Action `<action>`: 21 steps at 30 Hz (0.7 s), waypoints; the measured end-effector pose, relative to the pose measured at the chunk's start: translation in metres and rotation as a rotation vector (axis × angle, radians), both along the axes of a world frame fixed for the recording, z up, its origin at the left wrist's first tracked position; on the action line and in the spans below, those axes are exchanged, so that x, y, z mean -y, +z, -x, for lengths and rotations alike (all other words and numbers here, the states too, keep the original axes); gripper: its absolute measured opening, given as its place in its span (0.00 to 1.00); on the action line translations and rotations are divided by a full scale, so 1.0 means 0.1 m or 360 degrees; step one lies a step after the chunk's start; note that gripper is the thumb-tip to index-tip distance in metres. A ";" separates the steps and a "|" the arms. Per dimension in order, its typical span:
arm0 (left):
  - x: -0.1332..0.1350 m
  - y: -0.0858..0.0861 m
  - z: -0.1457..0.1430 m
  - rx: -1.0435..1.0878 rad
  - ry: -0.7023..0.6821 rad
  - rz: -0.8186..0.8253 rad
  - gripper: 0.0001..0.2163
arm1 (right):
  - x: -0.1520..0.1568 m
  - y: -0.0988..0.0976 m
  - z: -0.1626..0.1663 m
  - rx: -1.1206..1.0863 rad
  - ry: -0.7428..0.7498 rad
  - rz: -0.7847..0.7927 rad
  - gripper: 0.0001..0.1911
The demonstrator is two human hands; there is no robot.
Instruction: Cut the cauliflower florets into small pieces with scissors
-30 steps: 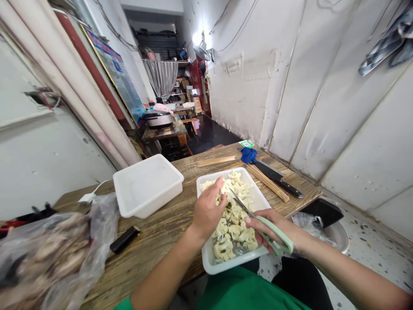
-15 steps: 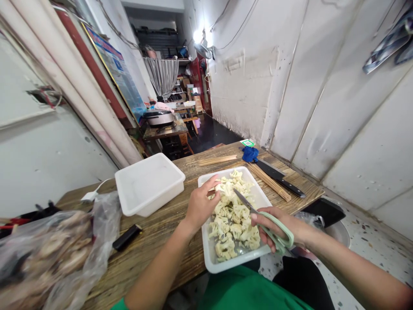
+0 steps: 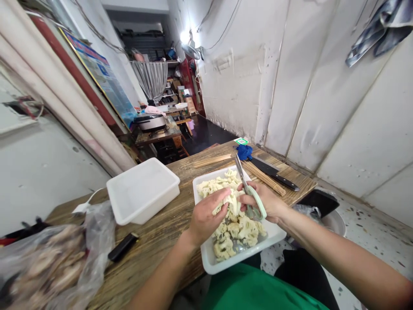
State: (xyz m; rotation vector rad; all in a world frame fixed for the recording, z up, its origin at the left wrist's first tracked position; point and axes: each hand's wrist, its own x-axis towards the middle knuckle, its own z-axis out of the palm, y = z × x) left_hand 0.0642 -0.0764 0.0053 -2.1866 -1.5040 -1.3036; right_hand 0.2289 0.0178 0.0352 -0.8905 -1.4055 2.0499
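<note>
My left hand (image 3: 209,215) is closed on a pale cauliflower floret (image 3: 235,202), held just above the tray. My right hand (image 3: 261,200) grips green-handled scissors (image 3: 258,202), their blades pointing up and away from me. Its fingertips are close to the same floret, and whether they touch it I cannot tell. Below both hands, the white tray (image 3: 209,266) holds many loose cauliflower pieces (image 3: 247,230). It lies at the near edge of the wooden table.
An open white container (image 3: 142,185) stands left of the tray. Right of the tray lie bamboo skewers (image 3: 264,177), a black-handled knife (image 3: 274,173) and a blue cloth-like bundle (image 3: 244,152). More sticks (image 3: 213,160) lie behind. At left are a black object (image 3: 123,247) and a filled plastic bag (image 3: 54,262).
My left hand has lifted a floret from the pile. My right hand has come in beside it, and the scissors have swung from pointing into the tray to pointing up and away.
</note>
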 end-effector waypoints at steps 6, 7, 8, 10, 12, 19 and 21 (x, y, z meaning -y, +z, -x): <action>-0.02 -0.01 0.02 0.0349 -0.0030 0.0124 0.18 | -0.12 0.06 0.04 0.0053 0.0175 -0.0026 0.24; -0.03 0.00 0.02 0.0429 -0.0018 0.0136 0.17 | -0.15 0.08 0.06 0.0045 0.0223 -0.0013 0.23; -0.04 0.02 0.03 0.0507 0.0010 0.0145 0.16 | -0.19 0.10 0.06 0.0034 0.0270 0.0005 0.21; -0.07 0.06 0.08 0.0656 0.0120 0.0124 0.14 | -0.28 0.13 0.07 0.0035 0.0320 0.0005 0.18; -0.13 0.10 0.19 0.0662 0.0231 0.0053 0.14 | -0.39 0.14 0.08 0.0093 0.0230 -0.0084 0.16; -0.32 0.00 0.55 -0.0182 0.0322 0.0415 0.13 | -0.73 -0.02 0.12 0.0301 0.0029 -0.0347 0.20; -0.34 -0.05 0.49 -0.0250 0.0268 0.0507 0.13 | -0.77 -0.07 0.07 0.0385 0.0028 -0.0418 0.22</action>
